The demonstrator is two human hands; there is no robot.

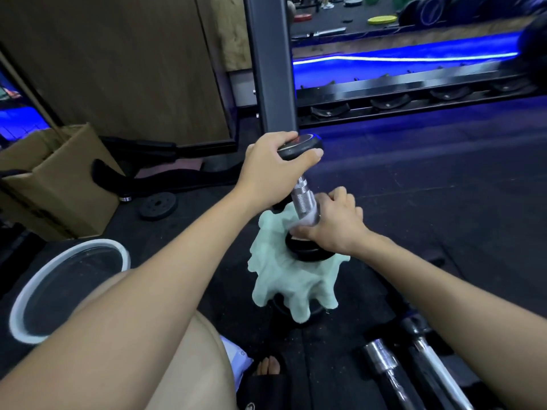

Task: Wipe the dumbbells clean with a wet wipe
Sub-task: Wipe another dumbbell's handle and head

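Head view: left hand [270,170] grips dumbbell [303,193]; right hand [333,224] pinches half-hidden wipe [307,221] against handle.

I have one view only, from the camera worn on the head, wide-angle, looking forward and down. It sits close above both forearms, which run in from the bottom edge toward mid-frame. The dark floor [429,187] fills most of the picture, with straight lines bending near the edges. At the top the view reaches a rack [414,93] and a mirror [384,16].
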